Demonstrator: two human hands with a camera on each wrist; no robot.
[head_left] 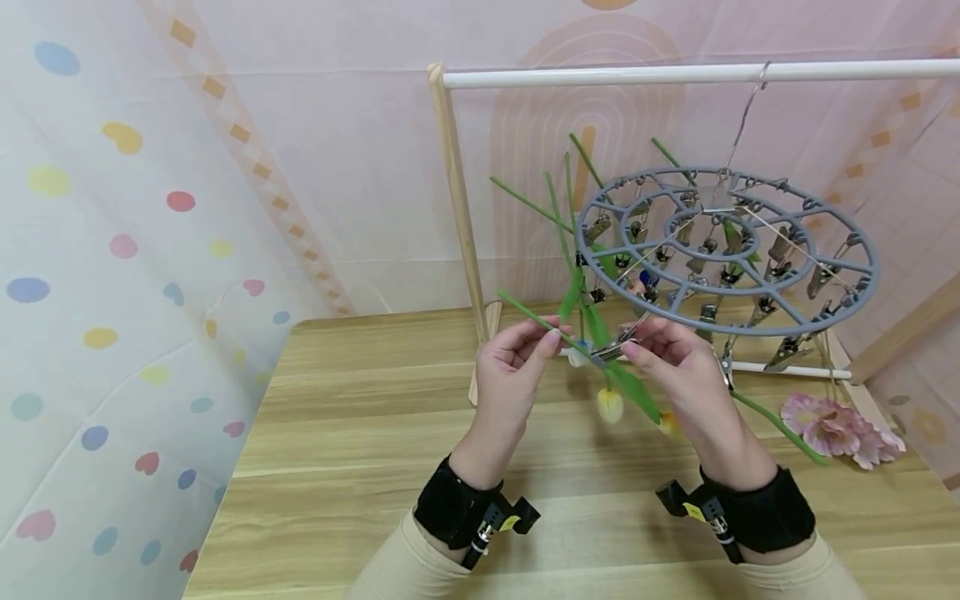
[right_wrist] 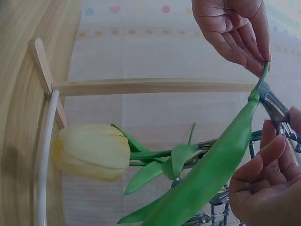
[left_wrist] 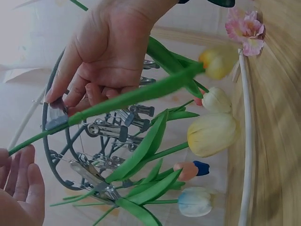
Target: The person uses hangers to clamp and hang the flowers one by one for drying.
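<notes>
A grey round clip hanger (head_left: 862, 283) hangs from a white rail (head_left: 600, 77), with several artificial tulips clipped head-down. My left hand (head_left: 551, 337) pinches the bare end of a green tulip stem (head_left: 525, 312) just left of the hanger's near rim. My right hand (head_left: 628, 348) pinches a metal clip (head_left: 609, 353) on that rim, where the stem passes. The stem's yellow tulip head (head_left: 610, 406) dangles below, between my wrists. In the right wrist view the clip (right_wrist: 273, 106) sits at the top of a broad leaf (right_wrist: 211, 174). My left hand's fingertips (right_wrist: 261, 66) touch the stem above it.
A wooden post (head_left: 457, 208) carries the rail over a wooden table (head_left: 360, 467). Pink flowers (head_left: 840, 425) lie on the table at the right, below the hanger. A dotted curtain (head_left: 112, 292) closes off the left side.
</notes>
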